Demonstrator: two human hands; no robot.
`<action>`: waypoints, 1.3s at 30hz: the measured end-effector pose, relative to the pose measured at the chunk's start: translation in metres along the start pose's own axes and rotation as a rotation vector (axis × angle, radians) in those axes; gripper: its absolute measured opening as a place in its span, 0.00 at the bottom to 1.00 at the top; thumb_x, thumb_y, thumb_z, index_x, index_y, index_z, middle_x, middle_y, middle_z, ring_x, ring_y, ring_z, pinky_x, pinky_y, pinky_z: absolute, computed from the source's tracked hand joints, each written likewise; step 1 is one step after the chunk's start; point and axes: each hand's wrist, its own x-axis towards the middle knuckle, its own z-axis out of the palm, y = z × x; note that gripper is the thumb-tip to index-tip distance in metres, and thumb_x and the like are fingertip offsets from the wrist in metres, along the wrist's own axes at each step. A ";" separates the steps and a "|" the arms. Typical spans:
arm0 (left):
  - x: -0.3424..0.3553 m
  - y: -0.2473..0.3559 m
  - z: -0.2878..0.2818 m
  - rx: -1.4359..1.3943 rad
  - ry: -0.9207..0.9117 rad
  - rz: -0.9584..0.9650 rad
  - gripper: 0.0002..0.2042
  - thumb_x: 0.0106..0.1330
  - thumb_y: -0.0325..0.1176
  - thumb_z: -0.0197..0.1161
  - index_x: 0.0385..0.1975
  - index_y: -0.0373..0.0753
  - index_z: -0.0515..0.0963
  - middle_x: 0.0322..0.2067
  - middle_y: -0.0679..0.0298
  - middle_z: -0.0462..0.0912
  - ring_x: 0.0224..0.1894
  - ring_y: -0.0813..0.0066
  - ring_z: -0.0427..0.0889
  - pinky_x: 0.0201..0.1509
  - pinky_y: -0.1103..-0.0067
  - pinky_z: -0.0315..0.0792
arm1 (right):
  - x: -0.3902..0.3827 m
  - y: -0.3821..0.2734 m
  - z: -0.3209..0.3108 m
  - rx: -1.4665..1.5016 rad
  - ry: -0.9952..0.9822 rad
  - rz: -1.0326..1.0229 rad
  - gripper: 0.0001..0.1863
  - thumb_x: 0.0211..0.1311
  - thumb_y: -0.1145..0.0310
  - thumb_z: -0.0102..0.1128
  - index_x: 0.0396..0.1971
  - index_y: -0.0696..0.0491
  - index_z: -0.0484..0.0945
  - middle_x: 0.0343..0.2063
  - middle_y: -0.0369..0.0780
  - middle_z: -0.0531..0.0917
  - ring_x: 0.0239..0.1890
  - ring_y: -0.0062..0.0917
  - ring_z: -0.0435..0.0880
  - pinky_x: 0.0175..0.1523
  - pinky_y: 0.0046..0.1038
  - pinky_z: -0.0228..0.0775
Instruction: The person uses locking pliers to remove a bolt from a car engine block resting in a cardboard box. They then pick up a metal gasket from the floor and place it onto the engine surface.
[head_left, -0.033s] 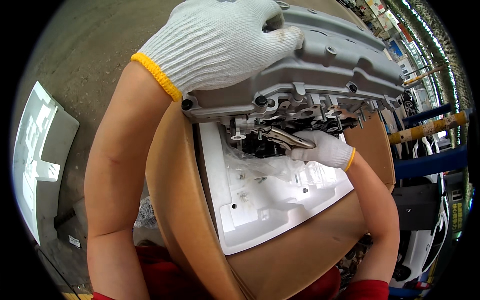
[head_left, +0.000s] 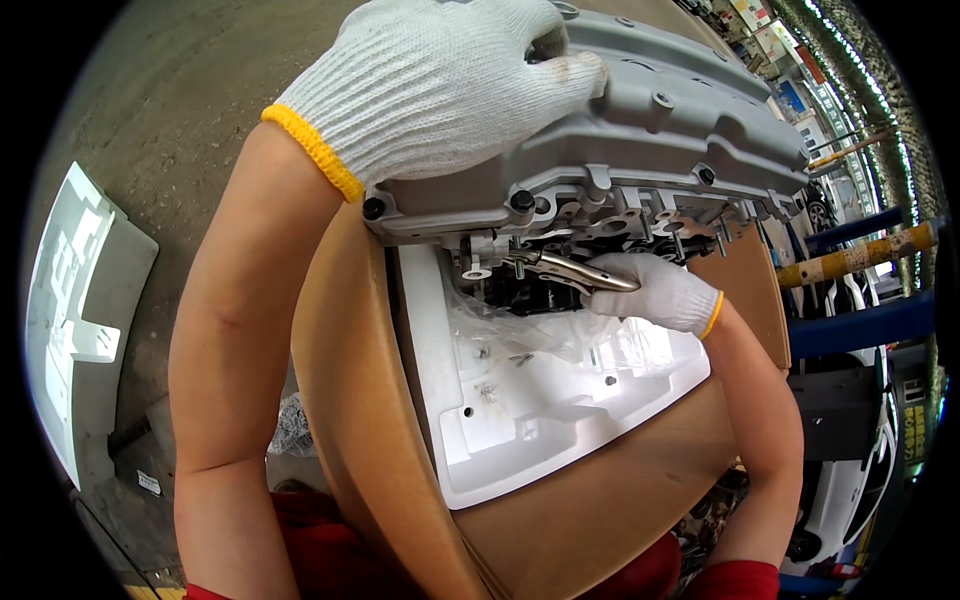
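Observation:
A grey metal cylinder head with its cover (head_left: 640,130) stands tilted up over an open cardboard box. On its upper left part lies my left hand (head_left: 450,85) in a white knit glove, curled over the cover; some fingers are out of sight. My gloved right hand (head_left: 660,292) is closed around the handles of silver locking pliers (head_left: 580,268). The pliers' jaws reach to the lower left edge of the head, beside a small lug (head_left: 478,262) and studs; their exact bite is hidden.
Inside the cardboard box (head_left: 350,350) is a white moulded foam tray (head_left: 530,440) with clear plastic wrap (head_left: 540,330) and small metal bits. A white panel (head_left: 80,300) lies on the floor at left. A blue lift arm (head_left: 860,325) and a white car (head_left: 840,480) are at right.
My right hand has shifted slightly right, and the pliers' handles with it have moved a little right and up. My left hand and the cylinder head stay where they were.

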 end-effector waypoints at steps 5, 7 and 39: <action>0.001 -0.005 0.014 0.052 0.107 0.008 0.22 0.75 0.53 0.66 0.43 0.38 0.93 0.49 0.46 0.88 0.57 0.42 0.88 0.65 0.55 0.83 | -0.036 -0.034 -0.030 -0.278 0.064 0.053 0.34 0.72 0.55 0.77 0.71 0.59 0.84 0.51 0.44 0.95 0.53 0.26 0.92 0.64 0.32 0.83; -0.010 -0.002 0.011 0.072 0.102 -0.063 0.22 0.75 0.53 0.66 0.43 0.38 0.93 0.49 0.47 0.87 0.55 0.44 0.89 0.64 0.56 0.84 | -0.032 -0.029 -0.023 -0.219 0.094 0.041 0.33 0.71 0.57 0.78 0.70 0.59 0.85 0.51 0.44 0.95 0.52 0.25 0.92 0.64 0.31 0.82; -0.002 0.005 0.002 0.041 0.037 -0.053 0.23 0.76 0.55 0.65 0.45 0.38 0.93 0.51 0.48 0.87 0.56 0.47 0.89 0.65 0.58 0.83 | -0.018 -0.018 -0.015 -0.098 0.031 -0.036 0.28 0.73 0.56 0.76 0.65 0.60 0.87 0.45 0.40 0.93 0.47 0.23 0.88 0.57 0.29 0.81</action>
